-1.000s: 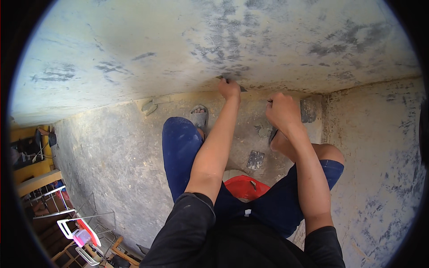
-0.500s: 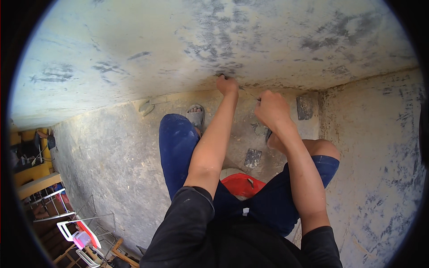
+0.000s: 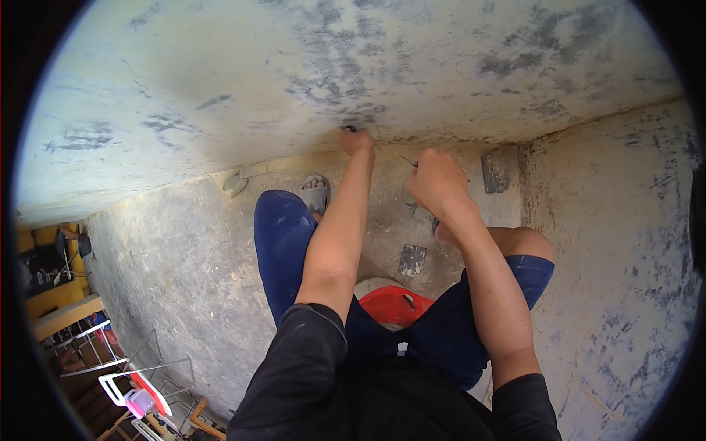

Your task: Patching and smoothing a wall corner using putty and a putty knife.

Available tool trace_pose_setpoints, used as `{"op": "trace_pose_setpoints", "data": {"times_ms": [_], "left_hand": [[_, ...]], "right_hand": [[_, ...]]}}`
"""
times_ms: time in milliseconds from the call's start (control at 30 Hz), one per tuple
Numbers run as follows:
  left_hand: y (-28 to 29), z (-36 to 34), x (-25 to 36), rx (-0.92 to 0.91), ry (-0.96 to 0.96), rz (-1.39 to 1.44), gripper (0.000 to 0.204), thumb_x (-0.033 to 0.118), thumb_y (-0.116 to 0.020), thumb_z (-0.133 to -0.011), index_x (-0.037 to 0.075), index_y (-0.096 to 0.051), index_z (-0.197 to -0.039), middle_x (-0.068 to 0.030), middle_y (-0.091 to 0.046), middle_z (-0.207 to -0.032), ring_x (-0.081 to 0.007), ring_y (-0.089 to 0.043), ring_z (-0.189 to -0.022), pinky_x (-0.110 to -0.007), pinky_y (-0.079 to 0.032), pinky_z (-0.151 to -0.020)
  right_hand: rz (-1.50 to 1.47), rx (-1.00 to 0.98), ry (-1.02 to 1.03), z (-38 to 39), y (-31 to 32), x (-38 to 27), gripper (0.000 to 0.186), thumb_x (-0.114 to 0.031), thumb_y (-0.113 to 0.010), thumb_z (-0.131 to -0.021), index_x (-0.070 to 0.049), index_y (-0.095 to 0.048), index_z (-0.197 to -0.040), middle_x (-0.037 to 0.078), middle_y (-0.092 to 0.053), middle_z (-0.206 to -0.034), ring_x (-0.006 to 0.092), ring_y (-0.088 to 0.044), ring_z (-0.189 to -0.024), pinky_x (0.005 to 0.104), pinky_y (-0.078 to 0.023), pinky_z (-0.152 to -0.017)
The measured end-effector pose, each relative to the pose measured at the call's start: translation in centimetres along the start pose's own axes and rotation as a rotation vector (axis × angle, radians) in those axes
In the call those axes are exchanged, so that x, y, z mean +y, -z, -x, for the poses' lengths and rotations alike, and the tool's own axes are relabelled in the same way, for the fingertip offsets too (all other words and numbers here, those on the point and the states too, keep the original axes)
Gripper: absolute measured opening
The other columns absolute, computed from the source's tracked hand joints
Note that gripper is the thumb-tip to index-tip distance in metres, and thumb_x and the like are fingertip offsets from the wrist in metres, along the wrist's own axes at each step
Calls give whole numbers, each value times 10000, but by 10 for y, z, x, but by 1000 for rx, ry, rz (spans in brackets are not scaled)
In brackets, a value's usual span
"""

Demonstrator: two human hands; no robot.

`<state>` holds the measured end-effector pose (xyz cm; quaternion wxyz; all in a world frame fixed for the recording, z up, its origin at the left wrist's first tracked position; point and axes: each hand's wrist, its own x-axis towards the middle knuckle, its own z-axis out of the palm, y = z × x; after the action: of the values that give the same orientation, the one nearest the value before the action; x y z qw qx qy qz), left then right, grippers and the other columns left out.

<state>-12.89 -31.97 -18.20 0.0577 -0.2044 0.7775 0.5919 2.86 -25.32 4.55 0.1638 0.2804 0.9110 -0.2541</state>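
Note:
At the foot of the pale, grey-smeared wall (image 3: 243, 81) my left hand (image 3: 357, 141) is closed, its fingers curled at the surface. A small dark thing (image 3: 351, 128) shows at those fingertips; its kind is too small to tell. To its right my right hand (image 3: 440, 176) is closed in a fist, a short way off the wall. A thin, narrow tool (image 3: 407, 159) sticks out of this fist toward the left hand; most of it is hidden by the fingers. The two hands are apart.
I sit low over a red seat or container (image 3: 393, 305), feet on the dusty concrete floor (image 3: 176, 272). A second wall (image 3: 610, 257) meets the first at the right corner. Dark flat pieces (image 3: 413, 260) (image 3: 496, 172) lie nearby. Chairs and frames (image 3: 140, 393) stand lower left.
My view has shifted slightly. Both hands sit a little further left, the left one still at the wall; the thin tool at my right fist shows more plainly now.

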Motion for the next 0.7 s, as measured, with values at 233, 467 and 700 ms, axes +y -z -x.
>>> {"op": "trace_pose_setpoints", "data": {"times_ms": [233, 467, 700], "left_hand": [[2, -4, 5, 22, -19, -35, 219, 68, -584, -795, -78, -687, -922, -264, -702, -935, -411, -679, -920, -428, -503, -769], [1, -29, -22, -89, -134, -278, 326, 35, -573, -804, -114, -641, -1085, -245, -697, -1080, -300, -667, -995, -402, -498, -858], [10, -39, -31, -50, -204, -294, 285, 90, -587, -770, -69, -696, -980, -272, -698, -927, -420, -679, -947, -442, -504, -838]], "right_hand": [[-7, -7, -1, -2, -5, 4, 258, -59, -566, -797, 53, -716, -975, 300, -692, -995, 444, -680, -982, 478, -550, -867], [28, -43, 7, -2, 1, -13, 245, -57, -579, -795, 39, -716, -974, 285, -696, -1007, 431, -680, -998, 477, -553, -866], [27, 20, 103, -6, -14, -16, 246, -106, -566, -827, 72, -701, -932, 314, -682, -917, 467, -675, -894, 515, -541, -816]]}}
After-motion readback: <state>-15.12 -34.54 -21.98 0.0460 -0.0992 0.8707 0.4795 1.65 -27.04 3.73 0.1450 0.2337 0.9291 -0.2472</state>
